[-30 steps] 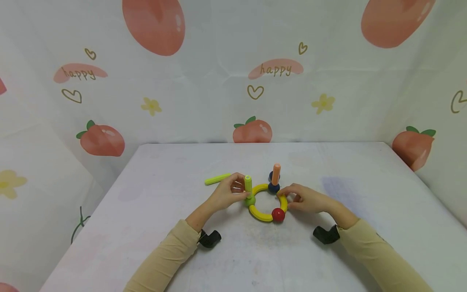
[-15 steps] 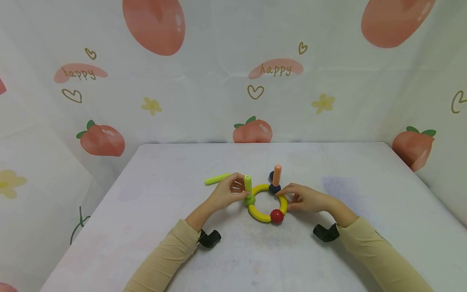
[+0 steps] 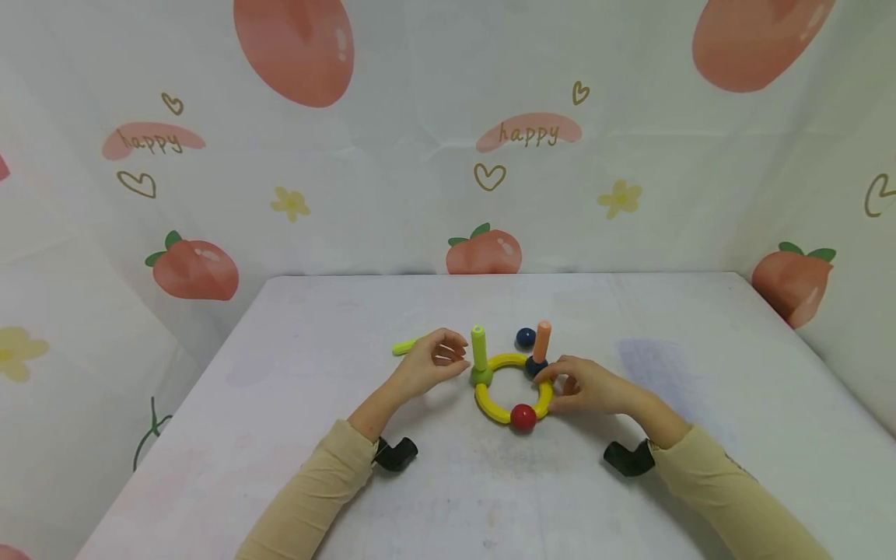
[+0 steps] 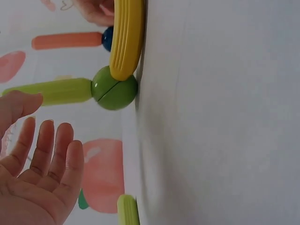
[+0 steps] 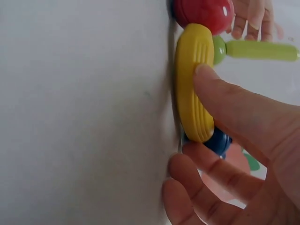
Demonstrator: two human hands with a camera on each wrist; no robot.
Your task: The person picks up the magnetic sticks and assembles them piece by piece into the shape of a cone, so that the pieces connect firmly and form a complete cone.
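Observation:
On the table lies a ring of yellow curved rods (image 3: 495, 408) joined by a red ball (image 3: 523, 418), a green ball (image 3: 481, 376) and a navy ball (image 3: 535, 366). A light-green stick (image 3: 479, 348) stands upright in the green ball; an orange stick (image 3: 542, 341) rises from the navy one. My left hand (image 3: 434, 362) is just left of the green stick, fingers spread and holding nothing. My right hand (image 3: 588, 385) holds the ring's right-hand yellow curved rod (image 5: 190, 93), thumb on its ribbed face and the index finger by the navy ball.
Behind the ring sits a loose navy ball (image 3: 526, 337). Another light-green stick (image 3: 404, 347) lies behind my left hand, partly hidden by it. A printed cloth (image 3: 392, 171) hangs past the table's far edge.
My left hand has let go of the green stick and ball and drawn back left. The ring has turned: the orange stick went right, the red ball left, uncovering the loose navy ball.

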